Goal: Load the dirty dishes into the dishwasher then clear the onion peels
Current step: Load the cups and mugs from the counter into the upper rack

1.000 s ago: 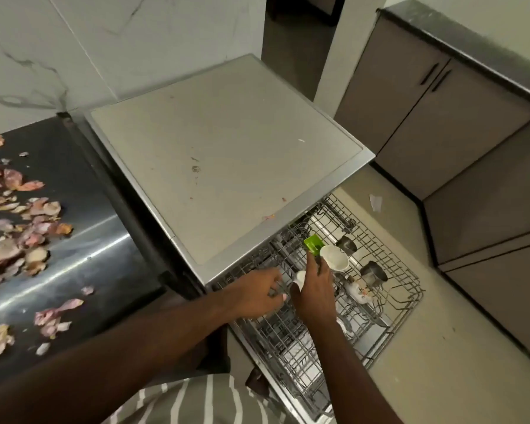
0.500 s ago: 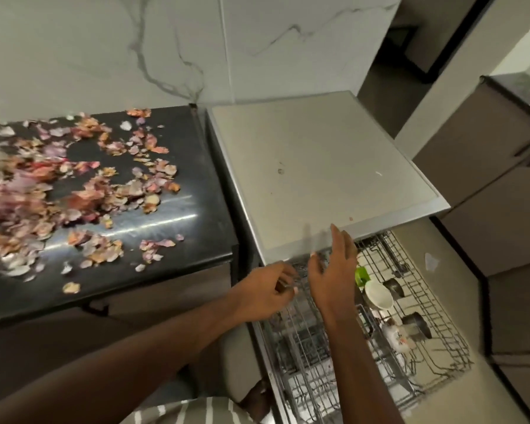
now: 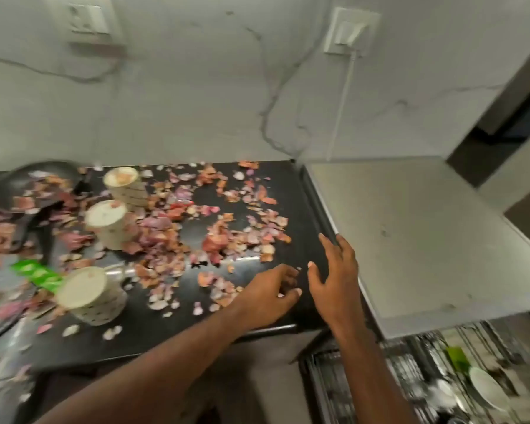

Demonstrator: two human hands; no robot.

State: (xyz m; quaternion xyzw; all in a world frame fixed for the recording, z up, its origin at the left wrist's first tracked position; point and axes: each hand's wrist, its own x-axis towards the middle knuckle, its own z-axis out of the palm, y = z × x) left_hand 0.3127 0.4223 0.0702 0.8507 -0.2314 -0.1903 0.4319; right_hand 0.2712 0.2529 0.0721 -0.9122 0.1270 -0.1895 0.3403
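Pink and orange onion peels [image 3: 221, 237] lie scattered over the black counter [image 3: 306, 209]. Three pale patterned cups stand among them: one at the back [image 3: 124, 185], one in the middle [image 3: 109, 223], one at the front left [image 3: 88, 296]. A dark pan [image 3: 22, 185] holding peels sits at the far left. My left hand [image 3: 270, 293] hovers over the counter's right part with loosely curled fingers, holding nothing. My right hand [image 3: 334, 275] is beside it with spread fingers, empty. The pulled-out dishwasher rack [image 3: 380, 387] at the bottom right carries a white bowl [image 3: 487, 390] and a green item [image 3: 458, 358].
The dishwasher's grey flat top [image 3: 426, 240] adjoins the counter on the right. A green packet [image 3: 39, 275] lies at the counter's left. Two wall sockets [image 3: 348, 32] sit on the marble wall, a white cable hanging from the right one. A dark doorway is at the far right.
The view has swung left from the dishwasher rack to the counter. Both hands left the rack and now hover empty over the counter's right part.
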